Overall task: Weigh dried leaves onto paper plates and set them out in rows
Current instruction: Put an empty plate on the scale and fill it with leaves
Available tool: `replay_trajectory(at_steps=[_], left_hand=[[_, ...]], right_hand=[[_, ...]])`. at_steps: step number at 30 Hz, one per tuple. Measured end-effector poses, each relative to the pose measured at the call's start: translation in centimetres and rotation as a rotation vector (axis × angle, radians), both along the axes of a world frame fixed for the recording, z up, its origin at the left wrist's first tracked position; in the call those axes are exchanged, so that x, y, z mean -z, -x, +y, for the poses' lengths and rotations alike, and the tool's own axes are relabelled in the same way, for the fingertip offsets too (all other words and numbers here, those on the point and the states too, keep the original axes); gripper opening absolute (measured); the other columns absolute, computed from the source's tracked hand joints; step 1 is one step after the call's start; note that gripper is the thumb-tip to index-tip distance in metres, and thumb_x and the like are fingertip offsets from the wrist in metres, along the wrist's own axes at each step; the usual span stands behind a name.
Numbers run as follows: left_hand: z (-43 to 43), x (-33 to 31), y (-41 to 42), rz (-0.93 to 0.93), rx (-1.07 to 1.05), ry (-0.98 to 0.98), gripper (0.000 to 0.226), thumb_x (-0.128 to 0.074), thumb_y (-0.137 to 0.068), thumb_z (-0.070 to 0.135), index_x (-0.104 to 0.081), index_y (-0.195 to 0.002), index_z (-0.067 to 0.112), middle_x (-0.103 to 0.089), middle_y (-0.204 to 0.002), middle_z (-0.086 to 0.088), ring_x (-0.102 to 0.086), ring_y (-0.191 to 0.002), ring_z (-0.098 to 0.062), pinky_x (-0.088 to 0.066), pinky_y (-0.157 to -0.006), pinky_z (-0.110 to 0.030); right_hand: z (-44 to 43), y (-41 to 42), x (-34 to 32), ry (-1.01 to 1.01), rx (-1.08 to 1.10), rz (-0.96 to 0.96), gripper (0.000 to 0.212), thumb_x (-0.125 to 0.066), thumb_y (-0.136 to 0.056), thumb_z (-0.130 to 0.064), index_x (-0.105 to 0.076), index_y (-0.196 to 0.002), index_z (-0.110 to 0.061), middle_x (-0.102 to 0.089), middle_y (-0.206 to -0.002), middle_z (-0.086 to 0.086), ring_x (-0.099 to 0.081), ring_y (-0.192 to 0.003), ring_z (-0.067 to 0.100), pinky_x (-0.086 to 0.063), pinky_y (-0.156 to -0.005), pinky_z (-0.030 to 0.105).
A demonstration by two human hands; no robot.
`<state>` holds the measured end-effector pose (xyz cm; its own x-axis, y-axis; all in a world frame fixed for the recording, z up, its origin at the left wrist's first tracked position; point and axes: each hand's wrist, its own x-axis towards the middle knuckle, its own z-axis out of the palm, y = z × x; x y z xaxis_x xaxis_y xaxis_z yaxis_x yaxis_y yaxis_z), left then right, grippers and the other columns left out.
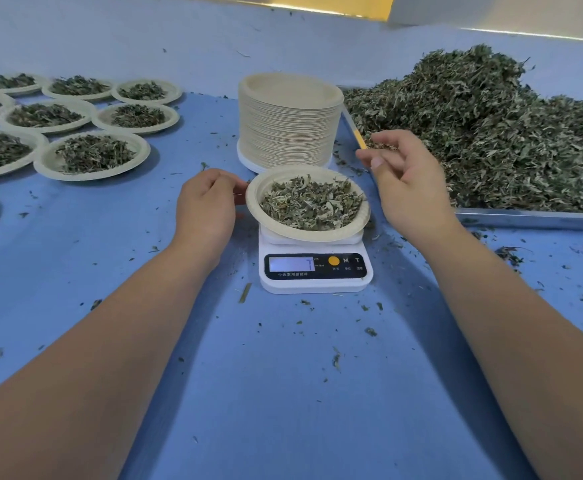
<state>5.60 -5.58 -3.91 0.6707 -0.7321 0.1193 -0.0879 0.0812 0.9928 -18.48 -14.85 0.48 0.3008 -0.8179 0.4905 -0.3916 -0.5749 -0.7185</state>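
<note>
Crumpled grey-green leaves [311, 204] fill the tilted paper plate [285, 227] on my scale [317, 284]; left hand [205, 206] pinches its rim; right hand [411, 181] half-curled, whether holding anything I can't tell.

The blue table [283, 393] bears a white scale [316, 271] near its middle, with a tall stack of empty plates [288, 123] just behind it on a white base. To the left, filled plates [92, 155] stand in rows, rims close or touching, and at the right a metal tray [532, 219] carries a big heap of leaves [484, 133]. Loose leaf crumbs [369, 331] lie scattered over the surface, thickest around the scale and along the tray's front edge.
</note>
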Motion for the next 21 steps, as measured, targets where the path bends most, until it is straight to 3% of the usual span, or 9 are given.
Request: replay_trajectory(at_steps=[3,7,11,13,16,19,21], left_hand=[[0.1,0.0,-0.1,0.002,-0.005,0.000,0.032,-0.045,-0.088,0.013,-0.070,-0.070,0.022,-0.074,-0.075,0.005,-0.073,-0.074,-0.010,-0.055,-0.064,-0.029],[0.1,0.0,0.0,-0.003,-0.001,-0.011,0.030,-0.045,-0.089,0.013,-0.069,-0.072,0.019,-0.075,-0.080,0.000,-0.073,-0.076,-0.012,-0.055,-0.065,-0.031],[0.2,-0.4,0.2,-0.003,0.010,-0.016,0.028,-0.046,-0.089,0.016,-0.069,-0.075,0.020,-0.076,-0.088,-0.002,-0.072,-0.082,-0.014,-0.057,-0.076,-0.038],[0.0,-0.8,0.7,0.014,0.033,-0.017,0.024,-0.046,-0.089,0.021,-0.069,-0.081,0.023,-0.075,-0.098,-0.001,-0.071,-0.093,-0.016,-0.057,-0.089,-0.040],[-0.2,-1.1,1.6,0.062,0.081,-0.028,0.023,-0.047,-0.087,0.030,-0.069,-0.097,0.031,-0.070,-0.111,0.009,-0.066,-0.106,-0.013,-0.052,-0.091,-0.032],[-0.4,-0.8,2.2,0.010,0.122,-0.082,0.036,-0.047,-0.100,0.031,-0.062,-0.133,0.032,-0.061,-0.133,0.014,-0.056,-0.124,-0.007,-0.045,-0.101,-0.029],[-0.4,-0.8,2.3,-0.010,0.129,-0.100,0.043,-0.045,-0.103,0.033,-0.055,-0.145,0.033,-0.055,-0.143,0.014,-0.050,-0.131,-0.005,-0.039,-0.110,-0.030]], right_hand=[[-0.2,0.2,0.1,0.005,0.013,-0.003,0.016,-0.052,-0.104,-0.011,-0.059,-0.118,-0.013,-0.074,-0.102,-0.015,-0.063,-0.107,-0.008,-0.049,-0.091,0.015],[-0.1,0.3,-0.1,0.015,0.081,0.066,0.018,-0.056,-0.101,-0.012,-0.071,-0.108,-0.018,-0.071,-0.087,-0.012,-0.060,-0.071,-0.008,-0.046,-0.066,0.011],[0.0,1.1,-0.7,0.050,0.188,0.433,0.032,-0.051,-0.099,-0.015,-0.071,-0.123,-0.019,-0.067,-0.080,-0.002,-0.059,-0.067,0.017,-0.050,-0.075,0.031],[0.3,1.6,-1.1,0.041,0.220,0.533,0.038,-0.048,-0.098,-0.015,-0.068,-0.130,-0.019,-0.073,-0.093,0.009,-0.063,-0.080,0.031,-0.053,-0.083,0.040],[1.4,2.4,-1.2,0.059,0.254,0.579,0.036,-0.047,-0.098,-0.017,-0.067,-0.129,-0.018,-0.071,-0.112,0.016,-0.063,-0.102,0.036,-0.052,-0.087,0.042],[1.9,3.0,-0.6,0.030,0.251,0.677,0.031,-0.047,-0.102,-0.022,-0.064,-0.127,-0.015,-0.070,-0.108,0.016,-0.061,-0.097,0.039,-0.051,-0.088,0.045],[2.2,3.0,-0.5,0.017,0.236,0.684,0.031,-0.046,-0.103,-0.023,-0.062,-0.128,-0.012,-0.069,-0.107,0.016,-0.060,-0.098,0.039,-0.050,-0.089,0.046]])
